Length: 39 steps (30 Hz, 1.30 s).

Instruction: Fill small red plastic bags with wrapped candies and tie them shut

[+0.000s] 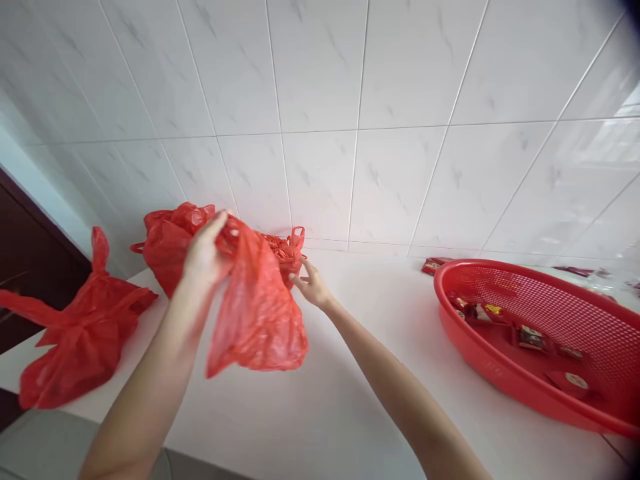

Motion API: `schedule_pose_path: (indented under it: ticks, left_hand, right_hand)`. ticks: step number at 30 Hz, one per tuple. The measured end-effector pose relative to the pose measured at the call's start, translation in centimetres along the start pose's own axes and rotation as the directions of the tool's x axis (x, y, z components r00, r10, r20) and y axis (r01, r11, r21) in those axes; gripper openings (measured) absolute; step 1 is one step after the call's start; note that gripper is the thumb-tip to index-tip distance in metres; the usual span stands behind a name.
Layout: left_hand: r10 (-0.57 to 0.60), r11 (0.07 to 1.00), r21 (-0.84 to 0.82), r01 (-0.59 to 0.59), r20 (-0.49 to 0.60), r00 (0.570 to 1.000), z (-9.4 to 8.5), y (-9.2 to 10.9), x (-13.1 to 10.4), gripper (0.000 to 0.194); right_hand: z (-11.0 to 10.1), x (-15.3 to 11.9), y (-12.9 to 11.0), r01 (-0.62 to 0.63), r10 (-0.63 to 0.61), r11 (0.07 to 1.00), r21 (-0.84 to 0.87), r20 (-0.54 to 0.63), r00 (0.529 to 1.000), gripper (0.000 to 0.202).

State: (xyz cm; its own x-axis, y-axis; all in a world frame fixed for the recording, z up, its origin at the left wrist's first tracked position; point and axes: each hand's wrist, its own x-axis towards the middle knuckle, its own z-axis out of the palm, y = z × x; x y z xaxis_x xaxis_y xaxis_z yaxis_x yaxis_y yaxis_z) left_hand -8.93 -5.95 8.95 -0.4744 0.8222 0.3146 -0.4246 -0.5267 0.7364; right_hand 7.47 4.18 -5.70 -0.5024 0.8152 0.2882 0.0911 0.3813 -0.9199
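Note:
My left hand (205, 253) is closed on the top of a thin red plastic bag (260, 307), which hangs limp above the white counter. Beyond that bag lies a red plastic bundle with a loop handle (298, 235), partly hidden by it. Next to the bundle's right edge is my right hand (312, 285), its fingers apart; whether they touch the plastic I cannot tell. A full-looking red bag (167, 247) stands against the wall behind my left hand. Another red bag (87, 333), knotted at the top, rests at the counter's left end.
To the right stands a large red plastic basket (500, 373) with several small wrapped packets (533, 339) inside. More packets (434, 265) lie behind it by the tiled wall (320, 173). The white counter's (280, 427) front edge runs along the bottom left.

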Motion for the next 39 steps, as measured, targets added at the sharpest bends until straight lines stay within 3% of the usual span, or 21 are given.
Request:
schedule_pose_path:
  ticks: [3, 6, 8, 10, 14, 17, 22, 24, 29, 32, 34, 37, 39]
  left_hand:
    - [0.047, 0.967, 0.25, -0.044, -0.005, 0.999, 0.5, -3.3, -0.8, 0.014]
    - [0.088, 0.915, 0.39, -0.106, 0.064, 0.994, 1.4, -5.8, -1.4, 0.023]
    - [0.087, 0.876, 0.458, -0.151, 0.159, 0.984, 2.4, -6.8, -2.0, 0.024]
    - [0.045, 0.845, 0.505, -0.174, 0.256, 0.966, 3.6, -7.3, -2.5, 0.025]
    - [-0.107, 0.82, 0.559, -0.127, 0.367, 0.924, 5.2, -7.2, -3.0, 0.025]
    - [-0.245, 0.754, 0.652, -0.076, 0.386, 0.889, 5.3, -6.2, -2.9, 0.026]
    - [-0.448, 0.518, 0.849, -0.11, 0.379, 0.81, 4.4, -4.2, -2.5, 0.031]
    - [-0.506, 0.414, 0.894, -0.171, 0.383, 0.773, 4.1, -3.7, -2.5, 0.032]
    - [-0.573, 0.389, 0.886, -0.253, 0.448, 0.687, 3.2, -3.6, -2.2, 0.027]
    - [-0.624, 0.327, 0.907, -0.265, 0.418, 0.66, 2.6, -3.9, -1.9, 0.036]
    - [-0.646, 0.289, 0.907, -0.307, 0.421, 0.637, 2.3, -4.1, -1.8, 0.041]
    - [-0.669, 0.227, 0.902, -0.368, 0.419, 0.614, 2.2, -4.3, -2.1, 0.044]
    - [-0.658, 0.13, 0.896, -0.424, 0.398, 0.639, 2.2, -4.7, -2.7, 0.048]
  right_hand:
    - [-2.4, -1.9, -2.2, -0.021, 0.021, 0.994, 0.103, -0.001, 1.0, 0.055]
    - [-4.9, -4.9, -4.4, -0.028, 0.032, 0.983, 0.179, -0.023, 0.999, 0.061]
    - [-6.0, -6.7, -5.2, -0.042, 0.045, 0.998, 0.049, -0.054, 0.998, 0.085]
    - [-6.9, -7.9, -5.2, -0.045, 0.037, 0.993, -0.11, -0.068, 0.997, 0.091]
    - [-9.6, -9.2, -3.8, -0.112, 0.099, 0.983, -0.148, -0.089, 0.991, 0.042]
    - [-12.6, -10.4, -3.1, -0.116, 0.113, 0.993, -0.031, -0.096, 0.989, 0.026]
    - [-16.6, -12.6, -3.1, -0.185, 0.195, 0.973, 0.14, -0.058, 0.979, 0.036]
    - [-17.3, -13.1, -3.2, -0.179, 0.197, 0.97, 0.164, -0.104, 0.975, 0.035]
    - [-18.4, -13.8, -4.7, 0.028, -0.001, 0.993, 0.117, -0.23, 0.973, 0.021]
    - [-18.9, -15.0, -7.1, 0.091, -0.082, 0.994, 0.063, -0.133, 0.988, 0.016]
    - [-18.9, -16.0, -8.9, 0.091, -0.091, 0.996, -0.015, 0.034, 0.995, 0.019]
    - [-18.0, -17.2, -10.6, 0.166, -0.092, 0.962, -0.215, 0.318, 0.943, 0.024]
    - [-16.9, -17.7, -10.7, 0.262, -0.08, 0.887, -0.381, 0.432, 0.898, 0.028]
